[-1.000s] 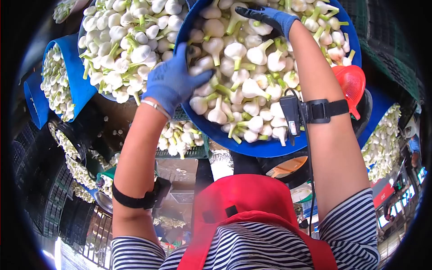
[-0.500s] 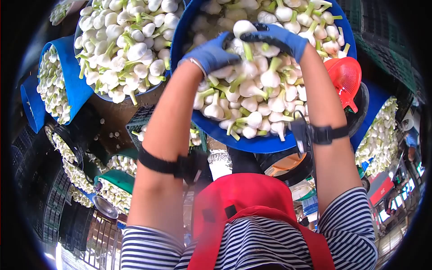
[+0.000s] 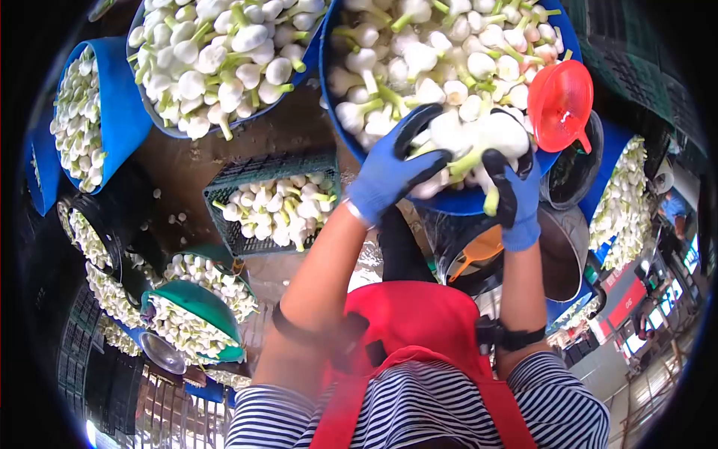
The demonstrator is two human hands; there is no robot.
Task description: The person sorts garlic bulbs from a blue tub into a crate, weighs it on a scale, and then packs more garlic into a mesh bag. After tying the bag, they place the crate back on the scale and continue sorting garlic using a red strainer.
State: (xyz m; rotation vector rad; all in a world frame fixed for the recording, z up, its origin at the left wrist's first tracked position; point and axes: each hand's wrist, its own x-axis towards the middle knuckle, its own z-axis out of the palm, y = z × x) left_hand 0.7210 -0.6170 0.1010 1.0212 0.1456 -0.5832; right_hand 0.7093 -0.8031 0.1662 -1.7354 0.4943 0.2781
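A big blue tub (image 3: 329,82) is filled with white garlic bulbs (image 3: 419,60) with short green stems. At its near rim, both gloved hands cup a cluster of garlic bulbs (image 3: 456,135) between them. My left hand (image 3: 396,165), in a blue glove with dark fingers, curls round the left side of the cluster. On the other side, my right hand (image 3: 517,194) is closed around bulbs, one green stem poking out below its fingers. How many bulbs each hand holds is hidden.
A red funnel (image 3: 561,105) sits at the tub's right rim. Left of it stands another heaped tub (image 3: 153,101). A dark green crate (image 3: 262,166) with garlic is on the wet floor. An orange scoop (image 3: 479,247) lies in a container below the tub. More garlic-filled tubs stand both sides.
Both hands have come from the middle of the tub toward its near rim and rightward, now with a cluster of garlic bulbs between them. The view has shifted, showing more of the green crate.
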